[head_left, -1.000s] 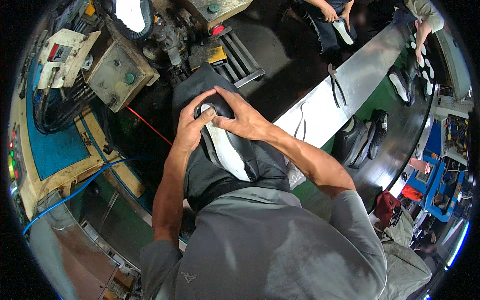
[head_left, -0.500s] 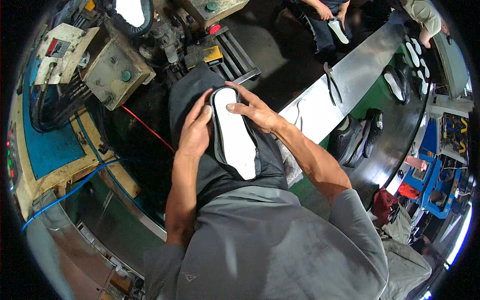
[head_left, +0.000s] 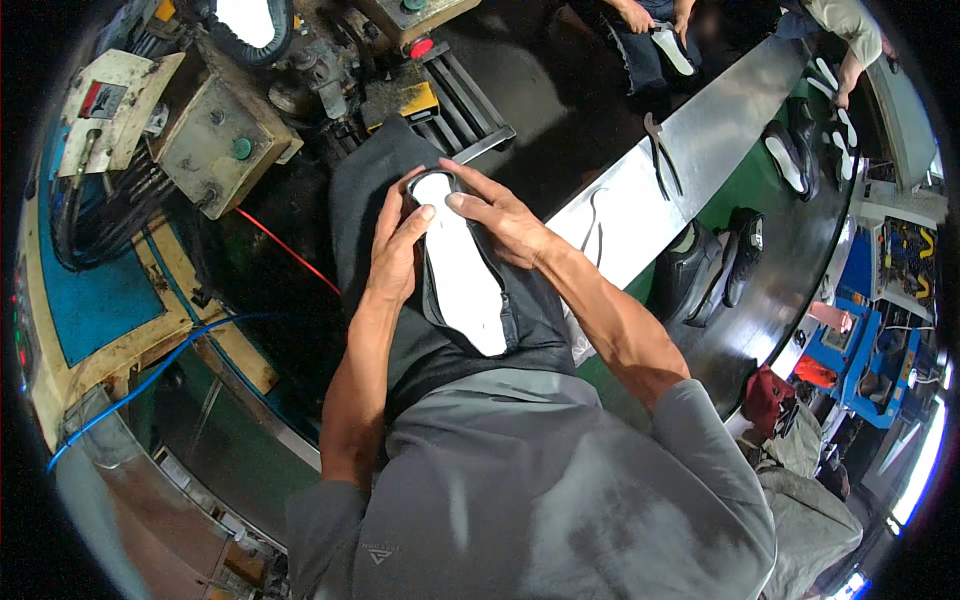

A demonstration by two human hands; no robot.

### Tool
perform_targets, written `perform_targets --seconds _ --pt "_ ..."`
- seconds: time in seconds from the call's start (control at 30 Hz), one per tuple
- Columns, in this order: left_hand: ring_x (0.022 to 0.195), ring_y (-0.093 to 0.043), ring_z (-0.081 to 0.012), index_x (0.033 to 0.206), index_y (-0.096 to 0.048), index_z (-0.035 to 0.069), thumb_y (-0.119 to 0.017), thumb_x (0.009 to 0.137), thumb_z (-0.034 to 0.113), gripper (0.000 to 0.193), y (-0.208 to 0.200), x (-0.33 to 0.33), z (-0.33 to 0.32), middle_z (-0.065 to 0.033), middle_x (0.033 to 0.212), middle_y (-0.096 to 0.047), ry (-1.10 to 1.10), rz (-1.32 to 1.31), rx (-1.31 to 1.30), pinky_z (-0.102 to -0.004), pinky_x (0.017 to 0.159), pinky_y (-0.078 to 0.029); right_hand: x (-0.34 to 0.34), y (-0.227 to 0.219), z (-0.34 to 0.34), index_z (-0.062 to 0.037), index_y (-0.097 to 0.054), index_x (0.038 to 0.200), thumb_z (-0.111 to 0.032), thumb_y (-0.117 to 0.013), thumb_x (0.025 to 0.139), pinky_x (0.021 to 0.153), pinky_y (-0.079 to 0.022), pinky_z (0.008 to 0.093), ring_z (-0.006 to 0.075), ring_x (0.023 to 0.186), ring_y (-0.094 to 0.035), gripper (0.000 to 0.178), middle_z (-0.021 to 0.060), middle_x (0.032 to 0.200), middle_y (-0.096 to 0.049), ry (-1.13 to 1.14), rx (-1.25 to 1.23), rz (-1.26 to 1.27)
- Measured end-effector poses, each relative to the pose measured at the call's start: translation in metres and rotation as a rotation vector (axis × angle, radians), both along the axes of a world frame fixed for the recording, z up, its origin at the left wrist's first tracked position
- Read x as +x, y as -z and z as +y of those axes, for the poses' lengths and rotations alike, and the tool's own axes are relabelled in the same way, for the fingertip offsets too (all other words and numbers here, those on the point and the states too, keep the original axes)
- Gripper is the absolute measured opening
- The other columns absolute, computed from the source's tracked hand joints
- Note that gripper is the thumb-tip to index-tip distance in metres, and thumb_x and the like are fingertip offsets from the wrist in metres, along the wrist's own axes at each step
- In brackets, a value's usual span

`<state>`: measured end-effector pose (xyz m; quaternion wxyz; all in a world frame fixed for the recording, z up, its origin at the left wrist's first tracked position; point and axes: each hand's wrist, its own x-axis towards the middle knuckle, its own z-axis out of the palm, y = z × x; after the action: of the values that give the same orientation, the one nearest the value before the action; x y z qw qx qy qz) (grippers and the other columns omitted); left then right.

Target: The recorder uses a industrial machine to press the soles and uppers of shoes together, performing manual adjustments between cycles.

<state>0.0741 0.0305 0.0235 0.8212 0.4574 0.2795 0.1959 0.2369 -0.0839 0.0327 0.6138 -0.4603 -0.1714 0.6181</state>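
On the lap, a black shoe upper with white insole (head_left: 462, 275) is held.
It is clasped at its toe by the left hand (head_left: 398, 245) and the right hand (head_left: 500, 215).

Both hands on a shoe (head_left: 470, 285) in the lap, white sole up. Left hand (head_left: 400, 245) grips toe end, right hand (head_left: 500, 215) presses beside it. Pliers (head_left: 660, 150) lie on steel bench (head_left: 720, 110).

One white insole (head_left: 462, 275) under the fingers (head_left: 425, 213); beyond them, two black shoes (head_left: 690, 270) on the counter (head_left: 640, 200), one pair of pliers (head_left: 660, 155).
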Motion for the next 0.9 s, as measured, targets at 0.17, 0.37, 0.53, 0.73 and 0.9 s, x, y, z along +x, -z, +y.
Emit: perform_targets --seconds 0.17,0.37,0.53,0.73,0.9 --pt "0.135 -0.057 -0.0192 0.159 -0.051 0.004 -0.066 0.108 0.023 0.056 0.003 0.006 -0.008 -0.0104 0.148 -0.060 0.004 0.061 -0.018 -0.0340 0.118 -0.043 -0.001 0.015 -0.007 -0.0083 -0.034 0.171 -0.036 -0.066 0.109 0.118 -0.046 0.0413 0.0302 0.137 -0.056 0.075 0.0223 0.154 -0.055 -0.007 -0.079 -0.429" --pt "0.152 -0.044 -0.0293 0.168 -0.033 -0.004 -0.071 0.107 0.030 0.080 -0.007 -0.038 -0.033 -0.0222 0.165 -0.047 0.216 0.312 0.299 -0.0409 0.126 -0.035 -0.031 -0.011 -0.077 0.0056 -0.026 0.170 -0.039 -0.075 0.102 0.123 -0.042 0.0471 0.0392 0.152 -0.047 0.095 0.0311 0.166 -0.042 -0.081 -0.266 -0.726" --pt "0.146 -0.050 -0.0248 0.167 -0.036 -0.002 -0.067 0.107 0.013 0.069 -0.011 -0.064 -0.057 -0.0162 0.161 -0.050 0.202 0.125 -0.098 -0.0374 0.122 -0.040 -0.062 -0.078 -0.103 -0.0020 -0.039 0.165 -0.031 -0.080 0.095 0.126 -0.038 0.0545 0.0550 0.147 -0.044 0.087 0.0321 0.171 -0.029 -0.212 -0.086 -1.412" --pt "0.127 -0.062 -0.0228 0.171 -0.026 0.011 -0.060 0.105 0.004 0.074 -0.029 -0.047 -0.051 -0.0109 0.151 -0.054 0.176 0.032 -0.361 -0.0431 0.101 -0.058 -0.051 -0.086 -0.080 -0.0303 -0.049 0.164 -0.032 -0.083 0.090 0.099 -0.059 0.0586 0.0549 0.116 -0.060 0.081 0.0317 0.175 -0.016 -0.449 -0.148 -1.623" --pt "0.103 -0.076 -0.0313 0.165 -0.035 0.002 -0.058 0.115 0.034 0.064 -0.048 -0.041 0.019 -0.0199 0.132 -0.067 0.249 0.183 -0.385 -0.0467 0.094 -0.063 -0.018 -0.092 -0.078 -0.0250 -0.058 0.158 -0.030 -0.081 0.090 0.120 -0.046 0.0582 0.0598 0.150 -0.041 0.072 0.0370 0.172 -0.022 -0.272 -0.082 -1.400"
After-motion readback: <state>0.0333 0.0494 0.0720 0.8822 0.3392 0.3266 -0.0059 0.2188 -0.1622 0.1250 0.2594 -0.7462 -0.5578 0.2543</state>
